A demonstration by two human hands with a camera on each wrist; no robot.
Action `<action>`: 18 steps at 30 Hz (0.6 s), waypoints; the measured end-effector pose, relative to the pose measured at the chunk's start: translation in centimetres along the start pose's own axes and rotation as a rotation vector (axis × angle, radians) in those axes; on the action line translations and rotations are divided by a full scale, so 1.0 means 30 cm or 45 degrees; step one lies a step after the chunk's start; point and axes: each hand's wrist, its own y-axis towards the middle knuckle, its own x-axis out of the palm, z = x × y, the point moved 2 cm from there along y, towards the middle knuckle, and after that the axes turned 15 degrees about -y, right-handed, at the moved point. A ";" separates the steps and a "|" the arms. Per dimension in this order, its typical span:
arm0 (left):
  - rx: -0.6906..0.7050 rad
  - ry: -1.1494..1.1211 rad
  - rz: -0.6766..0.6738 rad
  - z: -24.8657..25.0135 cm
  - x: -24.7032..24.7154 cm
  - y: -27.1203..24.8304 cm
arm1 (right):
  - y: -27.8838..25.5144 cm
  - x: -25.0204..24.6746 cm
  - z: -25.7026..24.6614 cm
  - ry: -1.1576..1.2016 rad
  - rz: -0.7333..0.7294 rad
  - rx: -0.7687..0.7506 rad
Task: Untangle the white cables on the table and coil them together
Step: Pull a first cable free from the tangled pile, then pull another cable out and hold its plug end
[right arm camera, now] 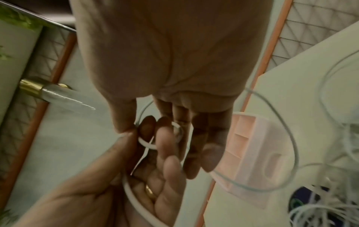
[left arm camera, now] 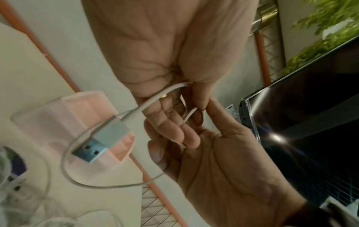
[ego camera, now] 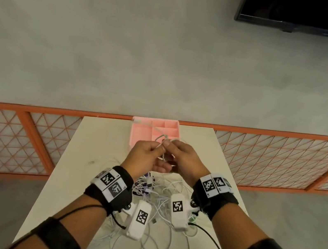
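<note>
Both hands are raised above the table [ego camera: 92, 156] and meet over its far middle. My left hand [ego camera: 158, 146] pinches a white cable [ego camera: 162, 137], and my right hand [ego camera: 169, 143] pinches the same cable right beside it. A small loop [right arm camera: 145, 142] of it sits between the fingers. The cable's USB plug [left arm camera: 101, 144] sticks out free to the left, above the pink tray [ego camera: 142, 131]. A longer loop [right arm camera: 287, 138] hangs down from the hands. The tangle of white cables [ego camera: 167, 192] lies on the table below my wrists.
The pink compartment tray stands at the table's far edge. Purple-and-white pieces [ego camera: 144, 184] lie in the tangle. A small item [ego camera: 91, 162] rests at the left of the table. Orange lattice fencing [ego camera: 273, 155] runs behind, and a dark screen [ego camera: 311, 14] hangs upper right.
</note>
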 end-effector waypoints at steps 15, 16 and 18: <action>-0.157 0.266 0.223 -0.175 -0.207 -0.042 | 0.025 -0.452 0.112 -0.492 0.553 0.322; -0.174 0.226 0.262 -0.184 -0.230 -0.042 | 0.014 -0.535 0.118 -0.578 0.618 0.375; -0.191 0.222 0.346 -0.204 -0.270 -0.043 | -0.019 -0.697 0.139 -0.800 0.732 0.515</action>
